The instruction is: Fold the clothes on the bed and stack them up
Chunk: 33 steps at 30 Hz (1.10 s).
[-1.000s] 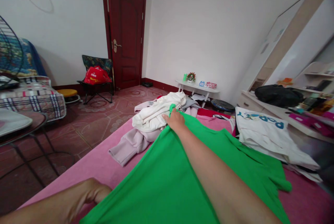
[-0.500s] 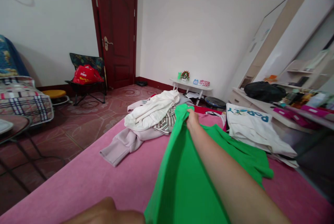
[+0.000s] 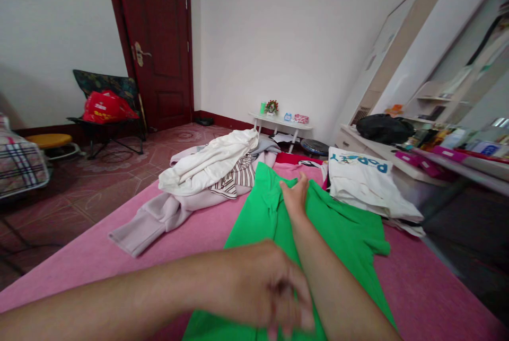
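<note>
A green T-shirt (image 3: 246, 224) lies spread on the pink bed cover (image 3: 93, 269), with creases down its middle. My right hand (image 3: 295, 195) rests on the upper part of the shirt, thumb and fingers apart. Closer to me, my left hand (image 3: 262, 288) reaches across over the lower part of the shirt. Its fingers are loosely bent and apart, somewhat blurred, and no cloth shows in them. The shirt's bottom end is partly hidden by my arms.
Left of the shirt is a pile with a white garment (image 3: 210, 163), a striped one (image 3: 238, 176) and a pale lilac sleeve (image 3: 145, 224). A folded white printed garment (image 3: 358, 182) lies at the right. Beyond stand a low white table (image 3: 278, 119) and a folding chair with a red bag (image 3: 107, 107).
The raised left side of the shirt has come down flat. My right hand has loosened from the cloth. My left hand has moved rightward across the shirt, and the view has shifted right.
</note>
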Motion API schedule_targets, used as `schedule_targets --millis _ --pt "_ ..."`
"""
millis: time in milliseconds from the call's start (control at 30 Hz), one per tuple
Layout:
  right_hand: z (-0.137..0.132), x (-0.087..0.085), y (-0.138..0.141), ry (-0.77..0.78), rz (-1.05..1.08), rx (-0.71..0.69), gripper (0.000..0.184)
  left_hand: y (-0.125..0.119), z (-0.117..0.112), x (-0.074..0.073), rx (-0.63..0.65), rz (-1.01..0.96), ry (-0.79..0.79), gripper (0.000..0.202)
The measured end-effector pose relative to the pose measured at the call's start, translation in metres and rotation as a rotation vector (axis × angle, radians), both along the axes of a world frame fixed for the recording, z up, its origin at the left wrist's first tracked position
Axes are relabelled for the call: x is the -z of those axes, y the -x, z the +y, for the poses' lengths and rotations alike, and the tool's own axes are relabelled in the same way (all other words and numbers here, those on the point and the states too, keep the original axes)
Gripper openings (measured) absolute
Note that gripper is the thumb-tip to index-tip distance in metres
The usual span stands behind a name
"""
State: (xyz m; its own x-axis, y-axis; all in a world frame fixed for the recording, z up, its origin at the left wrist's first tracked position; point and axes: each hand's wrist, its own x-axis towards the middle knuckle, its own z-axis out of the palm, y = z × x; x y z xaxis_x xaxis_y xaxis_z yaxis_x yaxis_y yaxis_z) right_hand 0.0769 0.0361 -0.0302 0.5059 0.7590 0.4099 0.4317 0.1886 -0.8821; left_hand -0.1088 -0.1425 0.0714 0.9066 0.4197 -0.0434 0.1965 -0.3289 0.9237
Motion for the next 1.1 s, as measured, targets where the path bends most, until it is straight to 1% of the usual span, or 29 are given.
schedule_targets --millis 33,67,100,133,167,200,233,300,367,433,467,500,567,600,633,667,733,800,867,967,1033,1100 --pt "-0.004 -0.003 0.0 -0.032 -0.151 0.037 0.064 -0.007 0.019 0.007 -0.204 -0.002 -0.183 0.015" --pt "-0.008 -0.007 0.001 -0.062 -0.31 0.058 0.056 -0.012 0.039 0.017 -0.43 -0.002 -0.389 0.017" --pt "-0.012 -0.01 0.002 -0.086 -0.458 0.055 0.045 -0.015 0.057 0.028 -0.618 0.006 -0.557 0.022" --pt "-0.016 -0.013 0.005 -0.099 -0.577 0.022 0.034 -0.016 0.073 0.041 -0.721 0.016 -0.673 0.029" --pt "-0.019 -0.015 0.008 -0.1 -0.656 -0.039 0.025 -0.015 0.086 0.054 -0.777 0.027 -0.754 0.035" --pt "-0.022 -0.016 0.011 -0.088 -0.721 -0.112 0.02 -0.014 0.097 0.066 -0.788 0.041 -0.814 0.04" --pt "-0.024 -0.017 0.015 -0.065 -0.781 -0.186 0.021 -0.011 0.104 0.077 -0.776 0.058 -0.853 0.042" --pt "-0.025 -0.019 0.018 0.006 -0.874 -0.293 0.032 -0.006 0.109 0.094 -0.743 0.101 -0.892 0.041" --pt "-0.025 -0.025 0.015 0.087 -0.924 -0.321 0.046 -0.004 0.107 0.103 -0.724 0.138 -0.906 0.037" --pt "-0.025 -0.035 0.004 0.182 -0.948 -0.29 0.056 -0.004 0.104 0.105 -0.711 0.16 -0.924 0.036" --pt "-0.024 -0.041 -0.004 0.253 -0.959 -0.257 0.057 -0.006 0.103 0.105 -0.705 0.169 -0.937 0.036" --pt "-0.024 -0.046 -0.013 0.342 -0.971 -0.216 0.055 -0.007 0.103 0.104 -0.701 0.178 -0.947 0.035" --pt "-0.022 -0.053 -0.03 0.541 -0.978 -0.128 0.045 -0.009 0.103 0.104 -0.702 0.19 -0.958 0.035" --pt "-0.021 -0.054 -0.037 0.621 -0.97 -0.087 0.04 -0.009 0.104 0.105 -0.705 0.193 -0.96 0.035" --pt "-0.019 -0.053 -0.043 0.668 -0.95 -0.046 0.036 -0.009 0.104 0.105 -0.707 0.192 -0.96 0.035" --pt "-0.018 -0.05 -0.047 0.679 -0.921 -0.007 0.036 -0.009 0.105 0.105 -0.708 0.19 -0.959 0.035" --pt "-0.014 -0.04 -0.05 0.596 -0.861 0.038 0.041 -0.009 0.105 0.106 -0.705 0.183 -0.952 0.036" --pt "-0.009 -0.03 -0.049 0.479 -0.823 0.027 0.045 -0.009 0.105 0.106 -0.7 0.176 -0.939 0.037" --pt "-0.007 -0.024 -0.048 0.41 -0.812 -0.007 0.039 -0.009 0.105 0.106 -0.695 0.17 -0.929 0.037" --pt "-0.01 -0.024 -0.048 0.381 -0.821 0.031 0.028 -0.01 0.104 0.105 -0.693 0.169 -0.922 0.037" --pt "-0.015 -0.025 -0.049 0.369 -0.859 0.071 0.028 -0.01 0.103 0.105 -0.702 0.17 -0.919 0.037" --pt "-0.017 -0.026 -0.046 0.319 -0.906 0.086 0.029 -0.011 0.102 0.104 -0.711 0.171 -0.913 0.039"
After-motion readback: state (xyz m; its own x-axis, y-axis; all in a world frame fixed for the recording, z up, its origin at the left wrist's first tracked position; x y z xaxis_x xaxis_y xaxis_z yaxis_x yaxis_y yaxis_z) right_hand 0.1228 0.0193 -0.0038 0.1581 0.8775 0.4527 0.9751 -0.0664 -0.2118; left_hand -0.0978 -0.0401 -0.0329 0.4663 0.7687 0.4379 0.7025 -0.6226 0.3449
